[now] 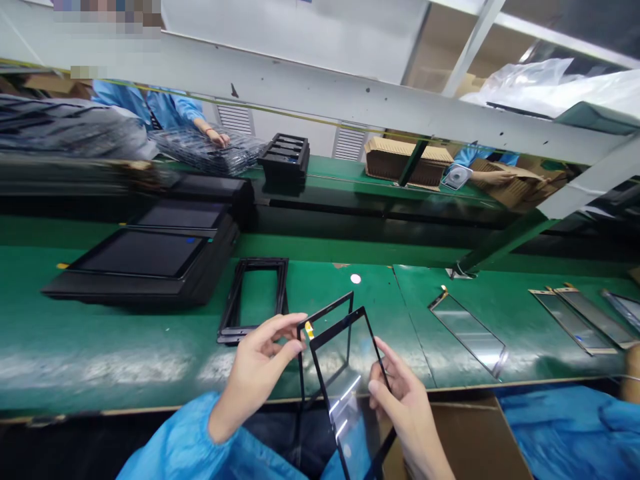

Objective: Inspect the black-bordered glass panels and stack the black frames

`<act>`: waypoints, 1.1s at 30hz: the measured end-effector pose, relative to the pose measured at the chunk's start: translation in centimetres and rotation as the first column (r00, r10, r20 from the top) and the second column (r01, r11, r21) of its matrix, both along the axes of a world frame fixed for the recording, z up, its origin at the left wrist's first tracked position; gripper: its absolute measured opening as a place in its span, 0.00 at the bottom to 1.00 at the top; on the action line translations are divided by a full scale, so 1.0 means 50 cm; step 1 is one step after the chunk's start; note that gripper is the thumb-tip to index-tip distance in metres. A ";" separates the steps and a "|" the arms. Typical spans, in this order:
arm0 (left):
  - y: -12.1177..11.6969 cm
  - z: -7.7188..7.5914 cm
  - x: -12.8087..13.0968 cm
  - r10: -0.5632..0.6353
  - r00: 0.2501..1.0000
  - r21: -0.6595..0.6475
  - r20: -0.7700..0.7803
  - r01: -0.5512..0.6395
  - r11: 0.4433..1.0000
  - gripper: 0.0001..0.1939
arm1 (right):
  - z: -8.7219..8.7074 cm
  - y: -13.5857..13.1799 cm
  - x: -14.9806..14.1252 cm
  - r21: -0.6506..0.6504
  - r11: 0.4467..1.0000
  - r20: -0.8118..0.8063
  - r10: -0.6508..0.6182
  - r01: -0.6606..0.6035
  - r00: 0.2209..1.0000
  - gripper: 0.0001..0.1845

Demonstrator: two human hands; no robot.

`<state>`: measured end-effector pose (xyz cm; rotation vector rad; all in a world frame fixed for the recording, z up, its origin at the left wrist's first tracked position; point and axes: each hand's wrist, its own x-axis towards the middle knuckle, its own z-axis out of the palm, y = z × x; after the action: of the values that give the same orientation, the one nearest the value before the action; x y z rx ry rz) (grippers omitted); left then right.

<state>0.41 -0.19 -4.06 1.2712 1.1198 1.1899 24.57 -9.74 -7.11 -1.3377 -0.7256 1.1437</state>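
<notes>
Glass panel (353,390): probably light, stiff, brittle; take edges. Right hand (404,393) pinches its rim, left hand (263,360) black frame (327,309) behind it.

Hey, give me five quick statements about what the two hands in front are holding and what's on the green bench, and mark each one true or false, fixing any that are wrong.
1. The left hand holds a thin black frame. True.
2. The right hand holds nothing. False: it grips the right edge of a clear panel with a black border.
3. Black frames lie on the bench, to the left of the held panel. True.
4. A white cup stands on the nearest black stack at left. False: a dark panel lies on top.
5. Another clear panel lies on the bench, to the right of both hands. True.
</notes>
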 end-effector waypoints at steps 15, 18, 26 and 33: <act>-0.005 0.011 0.004 0.034 0.999 -0.005 -0.019 -0.034 0.999 0.17 | -0.019 -0.003 0.011 0.005 0.995 0.020 0.099 -0.099 0.995 0.35; -0.005 0.014 0.004 0.044 0.999 -0.006 -0.024 -0.044 0.999 0.17 | -0.026 -0.004 0.020 0.003 0.989 0.031 0.145 -0.145 0.989 0.35; -0.012 0.009 0.001 0.033 0.999 -0.010 -0.026 -0.033 0.999 0.15 | -0.018 -0.005 0.014 0.013 0.991 0.018 0.136 -0.136 0.991 0.35; -0.011 0.009 0.006 -0.053 0.994 -0.148 0.094 0.066 0.987 0.20 | -0.006 -0.009 -0.010 0.017 1.000 0.077 -0.015 0.014 0.997 0.36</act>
<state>0.71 -0.74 -3.63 1.1178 1.0778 1.0864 24.09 -10.21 -7.41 -1.3777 -0.7787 1.0774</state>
